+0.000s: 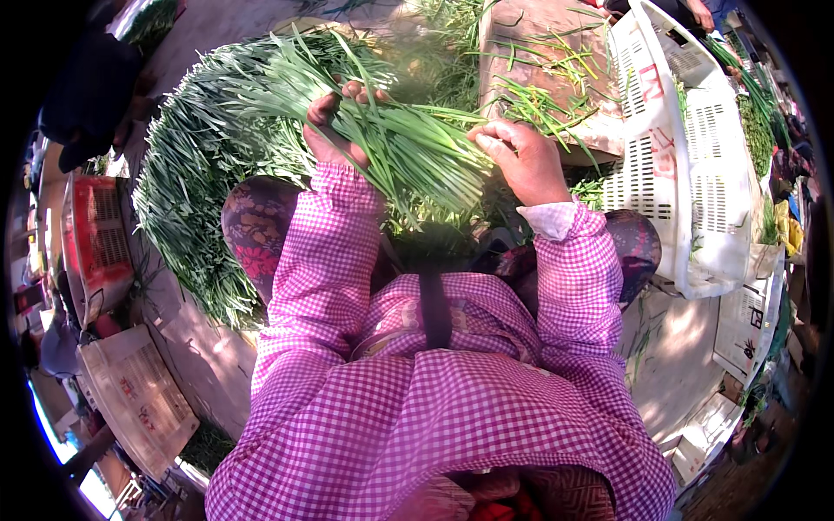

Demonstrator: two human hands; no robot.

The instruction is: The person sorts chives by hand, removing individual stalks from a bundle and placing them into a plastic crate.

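My left hand [335,127] is closed around a bunch of green garlic chives [417,146], its palm turned up and its fingertips showing over the leaves. The pale stalk ends of the bunch point right, and the leaf tips fan out to the upper left. With thumb and forefinger together, my right hand [524,163] pinches at stalks on the right edge of the bunch; exactly how many is hidden. Beneath and left of my left hand spreads a large heap of chives [208,150]. Loose yellowish leaves [541,107] lie on a worn wooden board [521,26] beyond my right hand.
A white slotted plastic crate [710,169] stands to my right, close to my knee. At left are a red crate [98,241] and a pale crate [140,397]. Another person's hand [702,14] shows at top right; a dark-clothed person [91,98] is at upper left.
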